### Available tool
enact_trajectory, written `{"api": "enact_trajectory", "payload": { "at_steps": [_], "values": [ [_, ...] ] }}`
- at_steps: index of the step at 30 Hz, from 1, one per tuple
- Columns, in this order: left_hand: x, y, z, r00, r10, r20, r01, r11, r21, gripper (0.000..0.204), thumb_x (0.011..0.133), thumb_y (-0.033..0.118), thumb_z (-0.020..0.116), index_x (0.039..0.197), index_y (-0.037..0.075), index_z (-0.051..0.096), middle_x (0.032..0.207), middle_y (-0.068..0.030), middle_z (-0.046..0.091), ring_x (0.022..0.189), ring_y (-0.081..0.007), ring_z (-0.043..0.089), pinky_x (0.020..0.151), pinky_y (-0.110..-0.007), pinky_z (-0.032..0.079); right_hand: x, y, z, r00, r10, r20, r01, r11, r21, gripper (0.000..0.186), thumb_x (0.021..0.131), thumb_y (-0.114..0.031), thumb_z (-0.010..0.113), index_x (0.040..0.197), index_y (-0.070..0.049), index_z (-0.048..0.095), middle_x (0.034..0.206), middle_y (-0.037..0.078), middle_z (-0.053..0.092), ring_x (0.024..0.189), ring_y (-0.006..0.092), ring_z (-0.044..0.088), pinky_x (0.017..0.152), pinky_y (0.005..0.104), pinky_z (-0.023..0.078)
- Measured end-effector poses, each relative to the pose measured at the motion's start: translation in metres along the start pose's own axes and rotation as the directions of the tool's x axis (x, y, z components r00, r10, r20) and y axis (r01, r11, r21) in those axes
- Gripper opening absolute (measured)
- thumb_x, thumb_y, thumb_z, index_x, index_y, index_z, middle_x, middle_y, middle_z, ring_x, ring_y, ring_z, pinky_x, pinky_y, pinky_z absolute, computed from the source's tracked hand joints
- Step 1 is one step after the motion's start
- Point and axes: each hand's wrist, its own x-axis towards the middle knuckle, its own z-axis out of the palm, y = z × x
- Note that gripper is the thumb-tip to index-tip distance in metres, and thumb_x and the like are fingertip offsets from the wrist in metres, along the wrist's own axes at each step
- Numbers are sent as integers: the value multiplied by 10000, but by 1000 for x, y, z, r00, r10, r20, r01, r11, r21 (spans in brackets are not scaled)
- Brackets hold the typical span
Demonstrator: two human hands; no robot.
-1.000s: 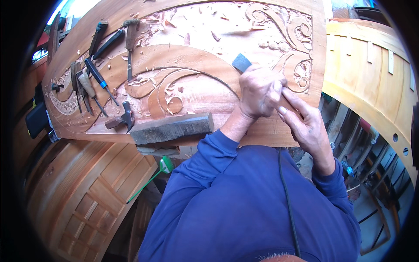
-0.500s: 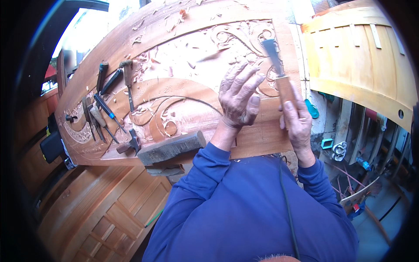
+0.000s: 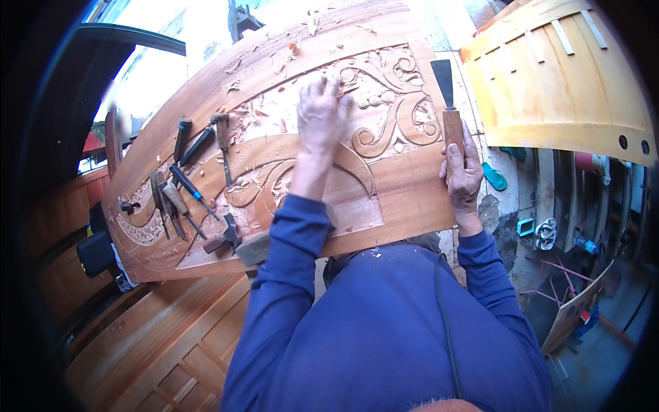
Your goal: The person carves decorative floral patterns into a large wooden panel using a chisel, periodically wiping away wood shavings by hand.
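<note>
My right hand (image 3: pixel 461 165) grips the wooden handle of a broad chisel (image 3: pixel 452 127), its dark blade pointing upward along the panel's right side. Over the pale recessed ground of the carved wooden panel (image 3: pixel 408 196), my left hand (image 3: pixel 321 106) is bent at the fingers and blurred, so I cannot tell if it holds anything. Shavings and raised scrollwork surround it. Several chisels and gouges (image 3: pixel 189 185) lie on the panel to the left, with a small hammer (image 3: pixel 230 230) below them. A grey block (image 3: pixel 254 254) at the front edge is mostly hidden by my left sleeve.
A pale planked wooden door (image 3: pixel 549 82) stands at the right, above green slippers (image 3: pixel 494 177) and assorted floor items. A panelled door (image 3: pixel 165 343) lies below the workpiece at lower left. A black case (image 3: pixel 96 254) sits beside the panel's left end.
My hands, together a second ago, have parted. My left hand moved up and left over the recessed ground, while my right kept the chisel and moved right, turning its blade upright. The view shifted.
</note>
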Motion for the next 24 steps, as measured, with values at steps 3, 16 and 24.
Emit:
{"api": "enact_trajectory", "payload": {
  "at_steps": [3,16,24],
  "values": [
    [11,-19,-17,998,-49,29,50,998,-33,222,896,227,776,1071,94,748,1156,-163,712,1136,-336,639,1003,-458,494,-2,-7,-3,997,67,44,-67,998,-1,513,1067,-172,588,1547,-34,469,836,7,617,567,41,494,495,206,427],
    [4,47,23,777,629,-9,-498,607,-620,292,1030,354,523,950,130,691,806,-95,661,811,-296,671,703,-429,522,-9,-64,65,890,372,264,-340,927,-161,320,1051,-199,570,1295,-6,646,772,21,626,458,68,505,433,239,406],
    [9,43,40,879,446,-166,-426,581,-694,391,1009,355,515,742,103,647,689,-102,655,668,-330,644,617,-451,500,12,-91,76,845,484,228,-448,873,-192,485,1052,-160,562,1465,87,499,831,47,655,453,70,491,408,236,399]
  ]
}}
